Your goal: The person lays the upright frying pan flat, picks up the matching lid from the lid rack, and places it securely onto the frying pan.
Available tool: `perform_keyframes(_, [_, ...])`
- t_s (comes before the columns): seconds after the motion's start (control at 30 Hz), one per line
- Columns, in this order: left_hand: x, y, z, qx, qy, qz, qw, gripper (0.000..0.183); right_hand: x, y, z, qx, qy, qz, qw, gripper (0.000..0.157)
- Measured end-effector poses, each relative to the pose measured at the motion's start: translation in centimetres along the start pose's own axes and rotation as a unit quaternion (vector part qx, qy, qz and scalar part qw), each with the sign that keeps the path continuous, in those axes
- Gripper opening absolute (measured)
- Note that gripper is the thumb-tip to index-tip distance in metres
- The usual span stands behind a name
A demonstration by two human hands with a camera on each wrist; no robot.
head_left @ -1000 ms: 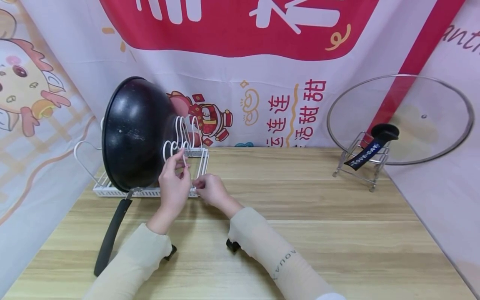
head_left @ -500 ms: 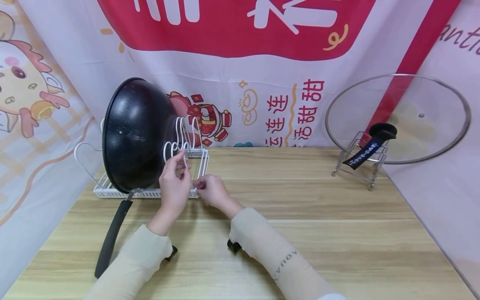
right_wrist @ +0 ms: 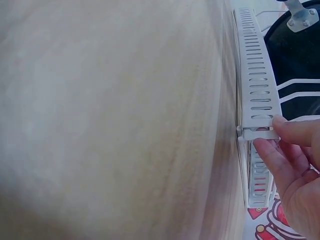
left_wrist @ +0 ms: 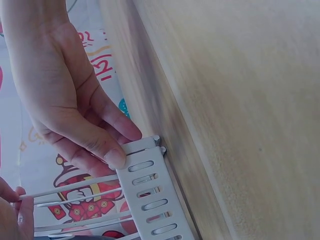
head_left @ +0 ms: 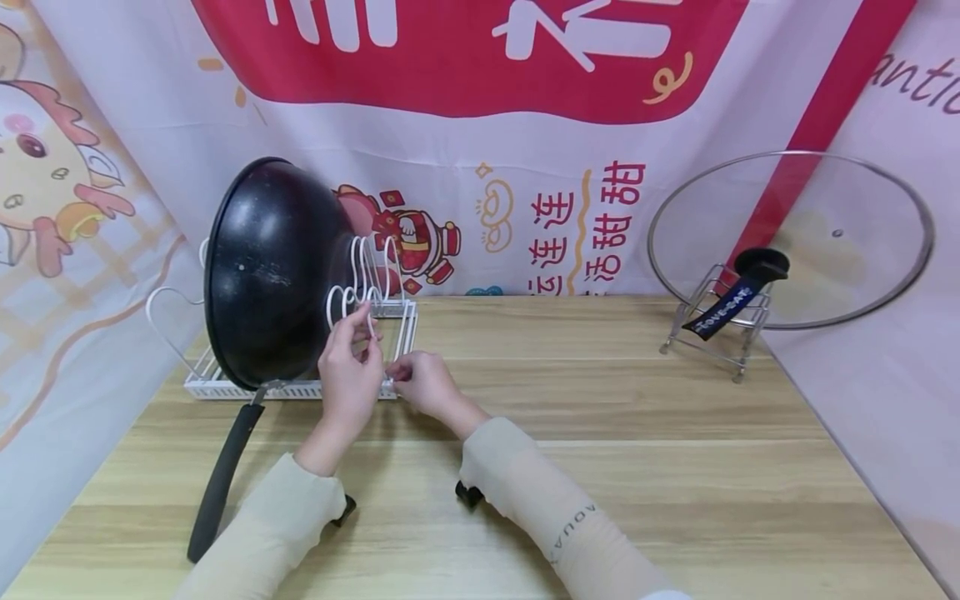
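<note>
Your left hand [head_left: 351, 367] has its thumb and fingers closed in a pinch on a white wire loop [left_wrist: 75, 186] of the rack [head_left: 303, 390], while your right hand [head_left: 426, 382] pinches the end of the slotted rail [left_wrist: 150, 199] between thumb and fingertips, just right of your left fingers and lower. The rack itself sits mostly to the left of both sets of fingers, on the wooden table [head_left: 600, 500], with more upright loops close beside your left fingertips. Also left of those fingers, and near them, the black wok [head_left: 277, 267] stands on its side in the rack; its handle [head_left: 225, 483] slants down towards you, below and left of your left fingers. Well apart to the right of your right fingers, and farther back, the glass lid [head_left: 825, 258] leans upright in a small metal stand [head_left: 705, 352], a printed strap [head_left: 722, 313] hanging from its black knob [head_left: 762, 263].
</note>
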State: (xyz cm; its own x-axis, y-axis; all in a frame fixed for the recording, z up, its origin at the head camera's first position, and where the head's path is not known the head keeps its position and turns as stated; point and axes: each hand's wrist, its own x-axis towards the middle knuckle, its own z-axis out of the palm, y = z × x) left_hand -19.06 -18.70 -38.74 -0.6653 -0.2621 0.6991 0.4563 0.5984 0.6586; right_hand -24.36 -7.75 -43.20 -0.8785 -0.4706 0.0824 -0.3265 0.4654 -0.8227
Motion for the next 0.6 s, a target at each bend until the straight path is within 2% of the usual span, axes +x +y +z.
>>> perform_keyframes(0.4, [-0.19, 0.01, 0.15, -0.005, 0.012, 0.007, 0.9999, 0.048, 0.02, -0.13, -0.47, -0.003, -0.019, 0.000, 1.000, 0.016])
perform_keyframes(0.6, [-0.25, 0.11, 0.24, 0.000, 0.003, 0.002, 1.0000, 0.047, 0.04, 0.08, -0.54, 0.002, -0.021, 0.005, 1.000, 0.015])
